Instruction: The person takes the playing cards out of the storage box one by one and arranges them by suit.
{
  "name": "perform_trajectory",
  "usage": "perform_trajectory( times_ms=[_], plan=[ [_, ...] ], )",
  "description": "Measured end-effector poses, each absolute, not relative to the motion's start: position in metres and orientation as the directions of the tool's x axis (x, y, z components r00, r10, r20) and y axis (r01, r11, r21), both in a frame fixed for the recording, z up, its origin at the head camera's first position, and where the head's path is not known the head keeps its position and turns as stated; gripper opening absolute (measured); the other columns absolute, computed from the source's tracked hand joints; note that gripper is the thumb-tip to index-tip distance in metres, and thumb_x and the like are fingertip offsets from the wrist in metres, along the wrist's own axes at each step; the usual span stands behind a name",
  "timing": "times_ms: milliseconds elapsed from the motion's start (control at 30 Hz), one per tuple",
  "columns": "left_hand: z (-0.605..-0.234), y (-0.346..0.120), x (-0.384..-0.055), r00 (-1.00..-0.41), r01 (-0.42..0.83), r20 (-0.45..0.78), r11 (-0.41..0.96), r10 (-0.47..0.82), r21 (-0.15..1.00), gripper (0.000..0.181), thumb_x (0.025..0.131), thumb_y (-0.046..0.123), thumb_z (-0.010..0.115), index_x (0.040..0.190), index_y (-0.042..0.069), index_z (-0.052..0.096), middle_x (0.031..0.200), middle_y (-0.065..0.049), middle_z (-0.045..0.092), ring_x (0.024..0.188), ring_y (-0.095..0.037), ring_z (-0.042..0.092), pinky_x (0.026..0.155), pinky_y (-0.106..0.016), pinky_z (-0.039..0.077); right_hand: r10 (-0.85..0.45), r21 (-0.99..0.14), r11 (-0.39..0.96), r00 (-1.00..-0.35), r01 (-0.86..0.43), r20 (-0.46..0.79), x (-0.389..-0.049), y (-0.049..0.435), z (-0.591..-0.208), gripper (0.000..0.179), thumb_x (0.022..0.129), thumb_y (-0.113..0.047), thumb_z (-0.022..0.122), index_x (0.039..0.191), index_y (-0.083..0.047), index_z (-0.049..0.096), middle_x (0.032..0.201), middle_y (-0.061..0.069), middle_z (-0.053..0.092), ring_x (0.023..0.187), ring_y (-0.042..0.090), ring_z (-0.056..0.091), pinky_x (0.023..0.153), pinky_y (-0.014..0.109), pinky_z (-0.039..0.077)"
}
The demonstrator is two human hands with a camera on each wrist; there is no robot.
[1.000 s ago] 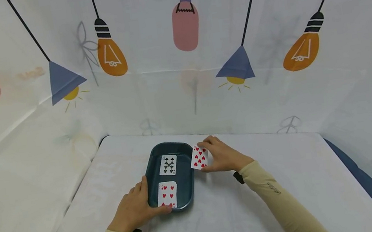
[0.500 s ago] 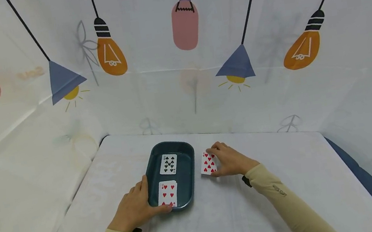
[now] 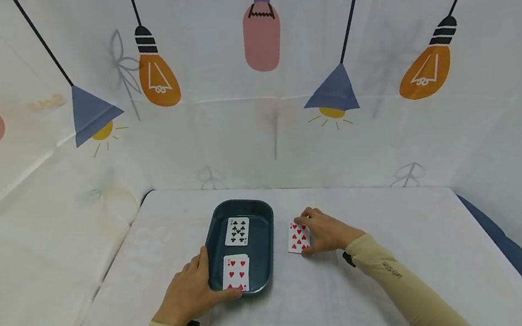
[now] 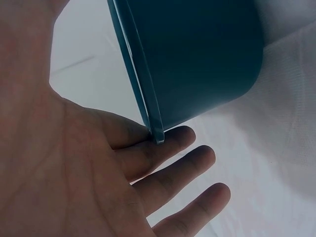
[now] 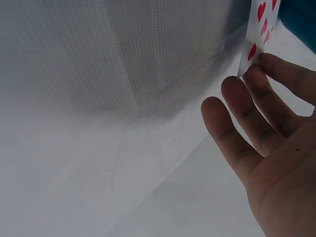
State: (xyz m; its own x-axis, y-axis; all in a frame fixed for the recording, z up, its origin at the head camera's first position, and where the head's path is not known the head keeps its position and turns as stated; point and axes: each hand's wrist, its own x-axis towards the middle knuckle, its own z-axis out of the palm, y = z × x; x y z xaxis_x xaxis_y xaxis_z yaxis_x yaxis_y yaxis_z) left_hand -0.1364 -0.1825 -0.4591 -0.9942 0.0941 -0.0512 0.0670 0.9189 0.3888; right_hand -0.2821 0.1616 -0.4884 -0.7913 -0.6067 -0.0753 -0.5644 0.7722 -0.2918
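Lower left of centre, the left hand grips a dark tray, fingers spread. Lower right of centre, the right hand, fingers part-curled, pinches a hearts card.

We see a teal tray that looks like smooth, hard plastic or coated metal, faintly glossy at the rim. The pinched hearts card and the tray's playing cards look like smooth paper. The desk's cloth covering is matt and finely textured; the backdrop sheet is creased, faintly shiny. The sleeves are smooth, matt cloth.
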Motion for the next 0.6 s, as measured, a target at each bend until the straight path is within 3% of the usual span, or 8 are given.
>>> perform_trajectory(
  times_ms=[600],
  plan=[
    [-0.4600,-0.1826,-0.1367,-0.994,0.067,-0.052,0.927,0.092,0.368,0.139,0.063,0.084,0.074,0.153,-0.012,0.028,0.143,-0.030,0.050,0.119,-0.044,0.056,0.099,-0.060,0.046,-0.560,-0.333,0.809,-0.808,-0.484,-0.185,-0.2872,0.1591,-0.4881,0.079,0.075,-0.037,0.089,0.142,-0.011,0.056,0.133,0.008,0.048,0.116,0.022,0.046,0.096,0.043,0.048]
  ],
)
